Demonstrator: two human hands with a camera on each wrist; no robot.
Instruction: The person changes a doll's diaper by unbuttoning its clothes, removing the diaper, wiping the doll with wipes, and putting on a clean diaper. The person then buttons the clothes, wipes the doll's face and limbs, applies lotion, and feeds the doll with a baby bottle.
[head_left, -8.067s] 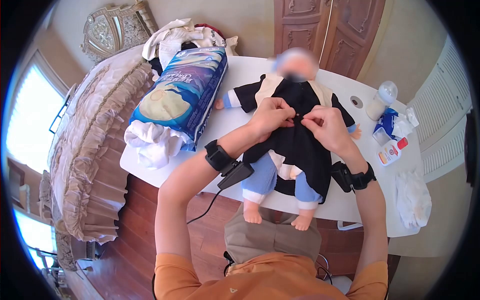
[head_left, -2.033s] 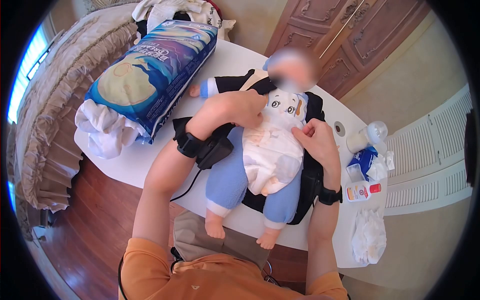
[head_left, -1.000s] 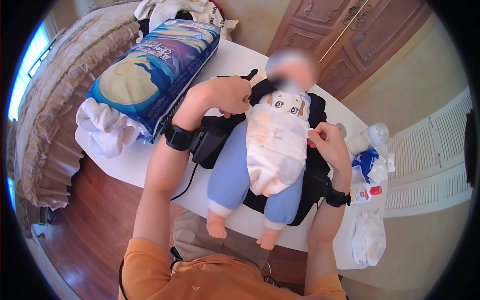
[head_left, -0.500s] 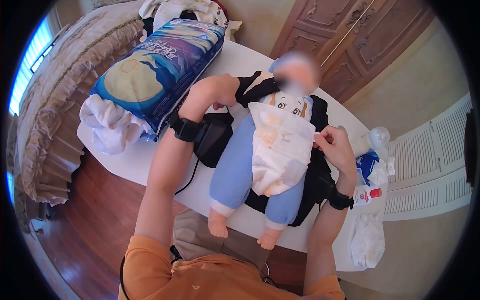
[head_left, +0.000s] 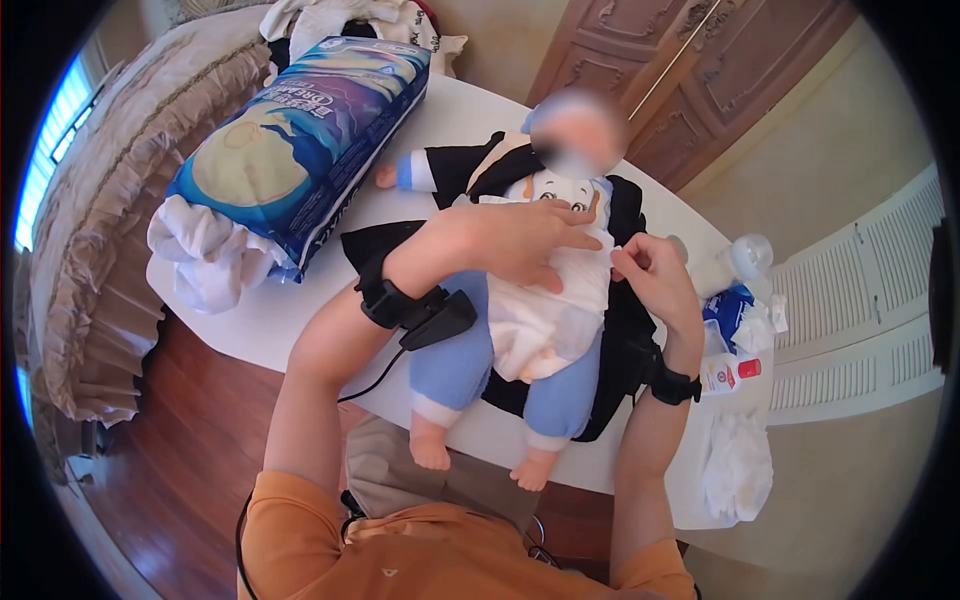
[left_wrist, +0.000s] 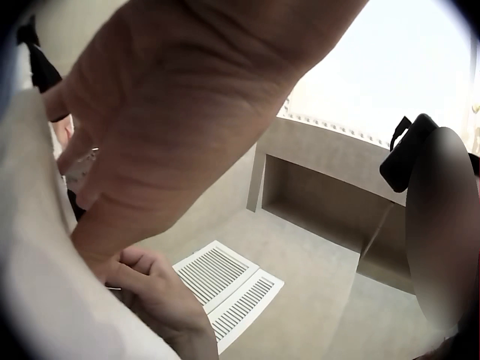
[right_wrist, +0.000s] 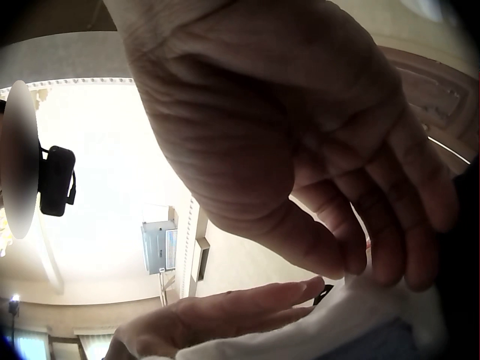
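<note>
A baby doll [head_left: 450,355] in a blue fleece suit lies face up, wearing a white diaper [head_left: 545,330] over the suit. Its black garment [head_left: 625,320] is spread apart beneath and beside it. Flat across the upper front of the diaper rests my left hand [head_left: 515,242], fingers extended; in the left wrist view its fingertips bend down over the white material. My right hand [head_left: 655,280] pinches the diaper's side edge between thumb and finger. The right wrist view shows these right fingertips [right_wrist: 352,262] on the white material. A cartoon face shows on the doll's chest, partly covered by the left hand.
A big blue diaper pack [head_left: 300,150] lies at the table's left, with crumpled white cloth [head_left: 205,255] before it. Along the right stand a baby bottle [head_left: 738,262], a blue wipes pack [head_left: 728,315], a red-capped bottle [head_left: 725,375] and a crumpled white diaper [head_left: 738,465].
The black garment, earlier closed over the doll, now lies apart. My left hand has let go of its left flap and moved right onto the diaper. The right hand keeps pinching the diaper's edge.
</note>
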